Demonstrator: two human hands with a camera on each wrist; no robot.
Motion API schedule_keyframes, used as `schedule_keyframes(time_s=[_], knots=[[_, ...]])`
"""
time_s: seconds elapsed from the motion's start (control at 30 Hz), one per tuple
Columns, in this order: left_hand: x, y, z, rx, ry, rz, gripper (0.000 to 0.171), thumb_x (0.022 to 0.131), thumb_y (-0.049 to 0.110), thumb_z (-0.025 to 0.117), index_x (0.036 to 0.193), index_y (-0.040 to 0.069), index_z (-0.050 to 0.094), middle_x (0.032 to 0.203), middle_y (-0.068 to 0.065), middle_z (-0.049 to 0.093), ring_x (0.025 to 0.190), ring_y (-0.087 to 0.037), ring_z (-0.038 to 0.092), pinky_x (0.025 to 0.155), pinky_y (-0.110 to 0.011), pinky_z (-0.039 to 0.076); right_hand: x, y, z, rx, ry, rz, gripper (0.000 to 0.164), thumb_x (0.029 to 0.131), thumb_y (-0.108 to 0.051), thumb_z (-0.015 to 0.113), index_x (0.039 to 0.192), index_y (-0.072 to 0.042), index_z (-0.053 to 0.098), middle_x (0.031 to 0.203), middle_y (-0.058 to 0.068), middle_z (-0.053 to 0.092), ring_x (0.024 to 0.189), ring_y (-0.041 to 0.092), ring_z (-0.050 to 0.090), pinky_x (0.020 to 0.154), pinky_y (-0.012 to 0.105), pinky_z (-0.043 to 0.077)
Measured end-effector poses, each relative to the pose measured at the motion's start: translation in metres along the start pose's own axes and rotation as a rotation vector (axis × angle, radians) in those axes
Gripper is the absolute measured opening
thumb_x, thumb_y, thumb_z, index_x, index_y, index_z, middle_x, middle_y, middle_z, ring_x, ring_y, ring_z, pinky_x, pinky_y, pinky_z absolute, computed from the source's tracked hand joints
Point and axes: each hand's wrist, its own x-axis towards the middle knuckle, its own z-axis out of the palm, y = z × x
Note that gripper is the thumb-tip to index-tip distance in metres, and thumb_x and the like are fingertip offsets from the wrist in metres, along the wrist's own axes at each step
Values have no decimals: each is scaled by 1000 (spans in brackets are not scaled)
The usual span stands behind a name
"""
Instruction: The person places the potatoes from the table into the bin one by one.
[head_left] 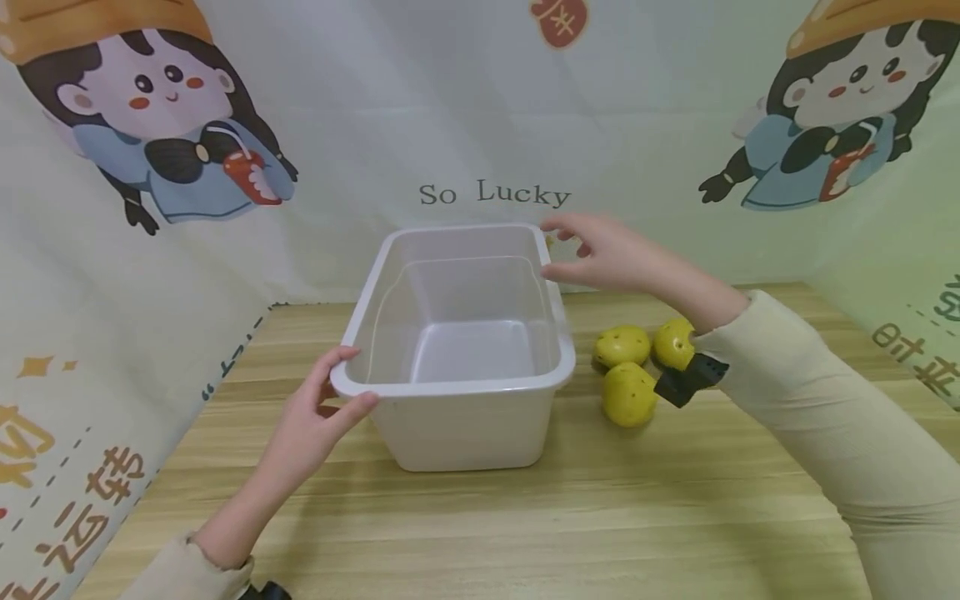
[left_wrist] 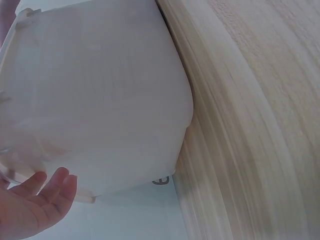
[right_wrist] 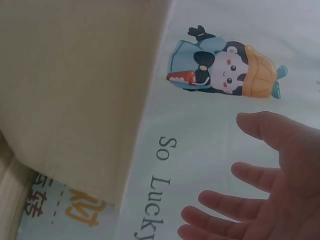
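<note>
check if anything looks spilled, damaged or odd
Nothing stands out: no spill shows, the whitish rectangular plastic tub looks intact, and three rounded yellow dark-speckled objects sit grouped on the wooden tabletop.

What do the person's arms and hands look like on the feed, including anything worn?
The left hand and right hand wear no gloves. The left sleeve and right sleeve are plain cream, the right one creased. A small, blocky black device sits near the right cuff; part of another black piece shows by the left. No cables are visible.
</note>
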Motion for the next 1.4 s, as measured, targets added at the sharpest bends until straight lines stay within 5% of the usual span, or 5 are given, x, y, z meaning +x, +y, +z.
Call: schedule_keyframes(time_s=[0.57, 1.4], knots=[[-2, 1, -2, 21, 1, 3, 52, 88, 17, 61, 133, 12, 36, 110, -21, 58, 89, -25, 59, 68, -25, 49, -37, 43, 7, 25, 0, 98, 59, 90, -30, 57, 138, -4, 35, 137, 21, 40, 112, 41, 48, 92, 54, 39], [-2, 2, -1, 27, -6, -12, 52, 89, 18, 60, 135, 13, 35, 111, -21, 57, 85, -20, 59, 69, -26, 48, -59, 90, 53, 67, -57, 139, 61, 89, -30, 57, 137, 1, 34, 132, 31, 41, 110, 49, 47, 91, 55, 39]])
